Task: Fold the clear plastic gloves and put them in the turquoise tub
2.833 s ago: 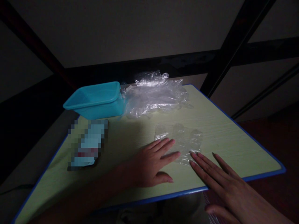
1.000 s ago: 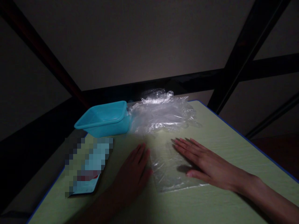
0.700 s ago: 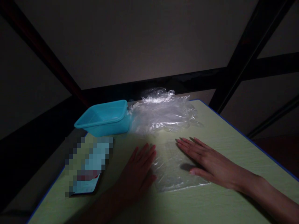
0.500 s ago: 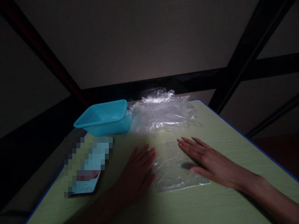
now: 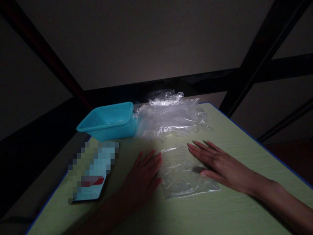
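Resting left hand (image 5: 144, 173) and right hand (image 5: 218, 160) open, with fingers slightly spread, at opposite sides of a flat clear plastic film (image 5: 179, 174), mid-width on the pale green worktop (image 5: 242, 145), before crumpled clear plastic (image 5: 171, 117) near the far edge.

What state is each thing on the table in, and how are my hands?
Blue bin: upright, open-topped.
Piled clear plastic: crumpled.
Single clear plastic sheet: spread flat, wrinkled.
Left hand: open, fingers spread.
Right hand: open, palm down.
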Action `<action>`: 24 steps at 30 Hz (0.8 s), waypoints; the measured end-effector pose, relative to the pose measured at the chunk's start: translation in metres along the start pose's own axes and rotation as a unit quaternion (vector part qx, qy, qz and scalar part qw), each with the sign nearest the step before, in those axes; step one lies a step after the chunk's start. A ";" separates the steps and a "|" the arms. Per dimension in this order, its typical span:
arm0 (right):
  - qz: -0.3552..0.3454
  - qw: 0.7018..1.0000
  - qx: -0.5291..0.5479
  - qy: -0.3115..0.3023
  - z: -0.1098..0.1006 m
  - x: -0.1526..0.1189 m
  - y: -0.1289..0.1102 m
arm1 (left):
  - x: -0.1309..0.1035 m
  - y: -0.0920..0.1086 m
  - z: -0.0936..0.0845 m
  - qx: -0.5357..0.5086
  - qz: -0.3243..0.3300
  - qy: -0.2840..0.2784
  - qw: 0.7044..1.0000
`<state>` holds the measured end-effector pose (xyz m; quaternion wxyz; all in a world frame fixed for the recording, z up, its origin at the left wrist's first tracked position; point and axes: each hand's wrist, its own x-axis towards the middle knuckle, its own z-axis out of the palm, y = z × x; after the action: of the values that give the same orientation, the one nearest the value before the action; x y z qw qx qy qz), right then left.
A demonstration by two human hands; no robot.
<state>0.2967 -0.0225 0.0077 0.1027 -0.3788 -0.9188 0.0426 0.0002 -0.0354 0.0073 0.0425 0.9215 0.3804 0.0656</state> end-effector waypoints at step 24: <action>-0.123 0.984 0.121 -0.036 -0.025 -0.001 -0.029 | 0.001 0.035 -0.006 -0.072 0.185 0.117 0.973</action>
<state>0.2832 -0.0437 0.0360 0.1186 -0.2462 -0.9495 0.1544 0.0246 -0.0594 0.0178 0.0510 0.9564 0.1998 0.2068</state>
